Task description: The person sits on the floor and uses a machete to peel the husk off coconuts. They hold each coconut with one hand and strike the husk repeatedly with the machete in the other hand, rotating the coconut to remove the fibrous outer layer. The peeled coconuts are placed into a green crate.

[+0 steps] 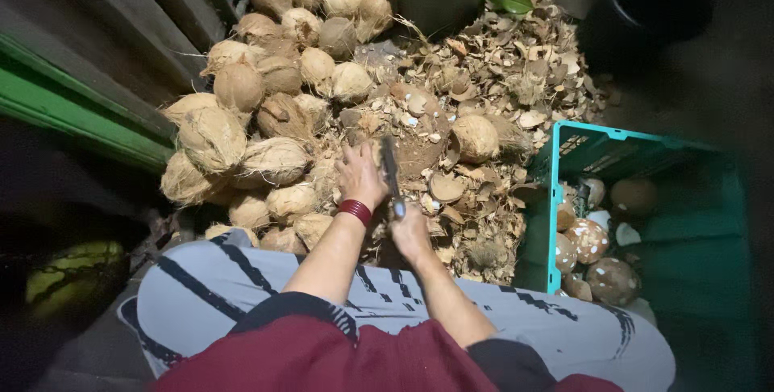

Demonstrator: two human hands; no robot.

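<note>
Gripping a knife (390, 173), the right hand (411, 229) works beside the left hand (360, 173) — flat on husk, hemmed by coconuts (242, 118).

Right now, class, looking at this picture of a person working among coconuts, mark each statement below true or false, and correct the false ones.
1. The right hand grips a long metal blade. True.
2. A red band sits on the right wrist. False: it is on the wrist of the left hand.
3. The husked coconuts are heaped to the person's left. True.
4. The teal crate at the right holds only leaves. False: it holds peeled coconuts, brown and white.
5. Husk scraps cover the ground ahead of the hands. True.
6. The left hand is raised in the air. False: it rests down on the husk pile beside the blade.
</note>
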